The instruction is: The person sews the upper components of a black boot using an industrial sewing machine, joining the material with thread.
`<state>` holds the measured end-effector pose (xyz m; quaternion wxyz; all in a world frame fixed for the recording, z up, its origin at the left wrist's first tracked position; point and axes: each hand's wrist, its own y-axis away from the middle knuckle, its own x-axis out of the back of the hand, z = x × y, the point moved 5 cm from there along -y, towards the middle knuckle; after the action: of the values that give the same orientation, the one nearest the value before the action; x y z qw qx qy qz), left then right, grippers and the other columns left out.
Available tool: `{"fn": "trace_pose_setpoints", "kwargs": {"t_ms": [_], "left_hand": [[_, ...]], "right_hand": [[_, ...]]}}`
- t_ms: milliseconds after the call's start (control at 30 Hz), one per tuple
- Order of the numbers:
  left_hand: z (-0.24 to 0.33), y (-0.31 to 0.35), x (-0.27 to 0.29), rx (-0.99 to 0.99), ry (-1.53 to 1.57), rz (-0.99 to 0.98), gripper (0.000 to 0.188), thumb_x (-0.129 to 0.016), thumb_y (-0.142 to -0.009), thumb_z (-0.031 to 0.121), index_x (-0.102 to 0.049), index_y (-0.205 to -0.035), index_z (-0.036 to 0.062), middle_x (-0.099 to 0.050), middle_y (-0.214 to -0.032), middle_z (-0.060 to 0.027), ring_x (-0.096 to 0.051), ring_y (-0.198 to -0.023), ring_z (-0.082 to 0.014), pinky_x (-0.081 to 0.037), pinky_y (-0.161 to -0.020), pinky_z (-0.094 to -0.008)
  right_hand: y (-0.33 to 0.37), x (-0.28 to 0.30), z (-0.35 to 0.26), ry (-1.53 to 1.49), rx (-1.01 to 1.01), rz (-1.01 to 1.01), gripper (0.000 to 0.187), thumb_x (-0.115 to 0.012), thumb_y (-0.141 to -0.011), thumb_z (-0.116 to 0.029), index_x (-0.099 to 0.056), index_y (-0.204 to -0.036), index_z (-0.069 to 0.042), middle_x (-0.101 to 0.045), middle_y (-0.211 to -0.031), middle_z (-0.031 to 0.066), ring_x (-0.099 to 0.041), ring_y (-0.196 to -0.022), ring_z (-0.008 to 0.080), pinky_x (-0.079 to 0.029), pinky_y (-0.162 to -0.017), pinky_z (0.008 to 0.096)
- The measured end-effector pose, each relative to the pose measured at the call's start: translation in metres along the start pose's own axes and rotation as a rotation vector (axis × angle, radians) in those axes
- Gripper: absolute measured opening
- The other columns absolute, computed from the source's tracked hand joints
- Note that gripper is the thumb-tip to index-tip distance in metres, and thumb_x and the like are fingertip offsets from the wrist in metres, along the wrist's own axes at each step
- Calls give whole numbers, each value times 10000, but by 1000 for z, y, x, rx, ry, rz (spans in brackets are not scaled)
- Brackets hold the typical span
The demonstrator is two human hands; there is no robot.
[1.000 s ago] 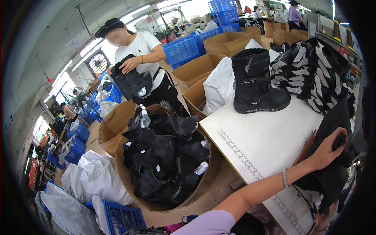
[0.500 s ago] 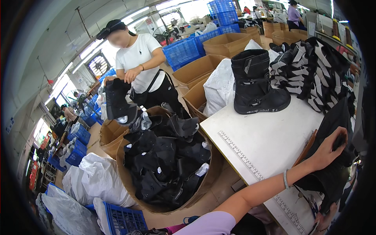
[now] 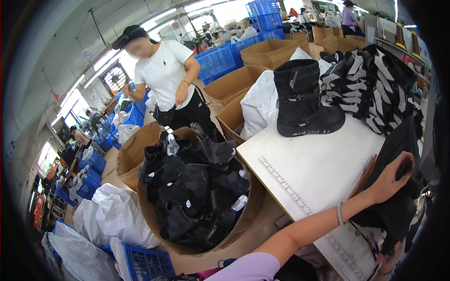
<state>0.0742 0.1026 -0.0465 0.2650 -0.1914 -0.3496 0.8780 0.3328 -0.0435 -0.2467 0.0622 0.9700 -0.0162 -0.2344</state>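
A black piece that looks like a boot upper (image 3: 398, 140) stands at the right edge of the white work table (image 3: 323, 164). My left hand (image 3: 393, 177), with a pale bangle on its wrist, reaches across the table and curls its fingers round a fold of this piece. Lower down, my right hand (image 3: 391, 262) shows only in part at the piece's lower edge; its fingers are mostly hidden. On the table a finished black boot (image 3: 307, 100) stands upright, beside a pile of black-and-white boot uppers (image 3: 363, 84).
Left of the table stands a cardboard box (image 3: 146, 210) full of black boot parts (image 3: 197, 187). Behind it a person in a white shirt (image 3: 166, 65) stands. White sacks (image 3: 115, 210), a blue crate (image 3: 149, 262) and more cardboard boxes (image 3: 234, 86) surround the table. Ruler strips (image 3: 286, 185) lie along its edge.
The person in white has let go of a black boot part, which no longer hangs from their hands; those hands are now apart and empty. My left hand keeps its grip, almost unmoved.
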Motion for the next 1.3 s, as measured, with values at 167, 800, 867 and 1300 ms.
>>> {"fn": "trace_pose_setpoints", "kwargs": {"t_ms": [167,800,867,1300], "left_hand": [[0,2,-2,-32,-35,42,200,-477,-853,24,-400,-1037,4,-445,-880,-67,-433,-848,-134,-347,-834,-240],[2,1,-7,5,22,-31,205,-471,-840,24,-411,-1036,18,-429,-910,-46,-421,-890,-117,-332,-865,-234],[-4,3,-1,26,23,4,210,-468,-837,20,-411,-1040,17,-430,-907,-45,-419,-890,-118,-332,-862,-233],[-5,2,-2,-28,22,36,215,-481,-848,24,-390,-1043,14,-432,-861,-51,-417,-826,-119,-349,-804,-236]], "right_hand": [[-8,-7,0,6,94,-26,484,-618,-780,-361,-484,-1062,9,-537,-800,124,-481,-602,198,-427,-494,370],[10,-58,-22,-21,66,136,672,-783,-636,-233,-467,-1167,32,-581,-1033,95,-568,-922,225,-479,-808,346],[-5,-55,-14,-36,50,122,664,-780,-639,-236,-468,-1160,33,-581,-1022,96,-566,-909,226,-477,-795,346],[-16,-69,-5,-26,62,109,574,-735,-671,-269,-482,-1076,52,-572,-888,118,-544,-735,235,-458,-630,344]]}}
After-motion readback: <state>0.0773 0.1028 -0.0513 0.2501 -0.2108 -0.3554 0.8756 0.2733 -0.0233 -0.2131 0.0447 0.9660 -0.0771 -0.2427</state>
